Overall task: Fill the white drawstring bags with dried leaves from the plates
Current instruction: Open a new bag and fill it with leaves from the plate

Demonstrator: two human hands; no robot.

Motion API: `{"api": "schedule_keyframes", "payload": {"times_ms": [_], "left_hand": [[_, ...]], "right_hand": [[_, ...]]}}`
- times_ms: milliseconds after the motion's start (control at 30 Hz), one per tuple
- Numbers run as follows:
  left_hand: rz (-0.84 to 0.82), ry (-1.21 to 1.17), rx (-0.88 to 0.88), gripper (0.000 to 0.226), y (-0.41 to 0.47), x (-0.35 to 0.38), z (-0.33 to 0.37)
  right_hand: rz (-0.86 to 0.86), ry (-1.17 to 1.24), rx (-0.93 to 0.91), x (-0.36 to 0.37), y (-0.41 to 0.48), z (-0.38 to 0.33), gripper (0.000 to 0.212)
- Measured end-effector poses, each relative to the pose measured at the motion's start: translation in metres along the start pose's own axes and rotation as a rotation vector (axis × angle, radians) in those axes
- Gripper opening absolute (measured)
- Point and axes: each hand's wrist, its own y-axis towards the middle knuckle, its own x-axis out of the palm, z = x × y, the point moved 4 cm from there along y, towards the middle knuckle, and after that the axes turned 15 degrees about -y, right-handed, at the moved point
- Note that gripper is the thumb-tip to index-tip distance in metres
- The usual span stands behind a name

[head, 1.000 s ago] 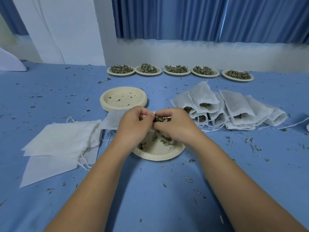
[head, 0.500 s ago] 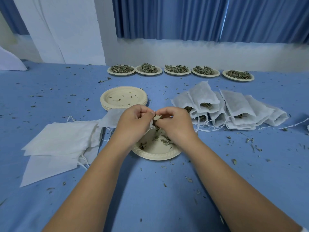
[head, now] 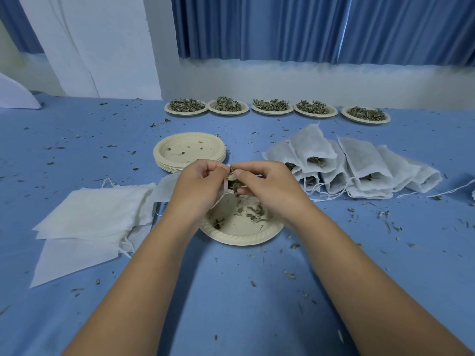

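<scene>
My left hand (head: 198, 186) pinches the mouth of a white drawstring bag (head: 167, 188) that trails off to the left behind it. My right hand (head: 267, 186) pinches a clump of dried leaves (head: 232, 182) at the bag's mouth. Both hands hover over a beige plate (head: 241, 229) with a few leaf scraps left on it. Most of the held bag is hidden by my left hand.
Flat empty bags (head: 90, 222) lie at the left. Several filled bags (head: 347, 165) lie at the right. A stack of empty plates (head: 190, 152) sits behind my hands. Several plates heaped with leaves (head: 272, 107) line the far edge. Crumbs dot the blue cloth.
My hands have lifted a little above the plate and stayed together at the bag's mouth. The right hand now holds a clump of leaves at the opening.
</scene>
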Motion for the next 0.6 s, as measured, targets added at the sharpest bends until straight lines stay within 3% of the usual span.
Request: {"api": "schedule_keyframes", "payload": {"times_ms": [167, 433, 600], "left_hand": [[-0.011, -0.026, -0.032, 0.012, -0.002, 0.0, 0.002], [-0.13, 0.056, -0.055, 0.014, -0.006, 0.007, 0.002], [-0.049, 0.053, -0.024, 0.014, -0.004, 0.003, 0.002]], "right_hand": [[0.056, 0.184, 0.026, 0.0, -0.001, 0.005, 0.012], [0.247, -0.093, -0.031, 0.006, -0.001, 0.006, 0.023], [0.152, 0.007, -0.018, 0.009, 0.0, 0.007, 0.017]]}}
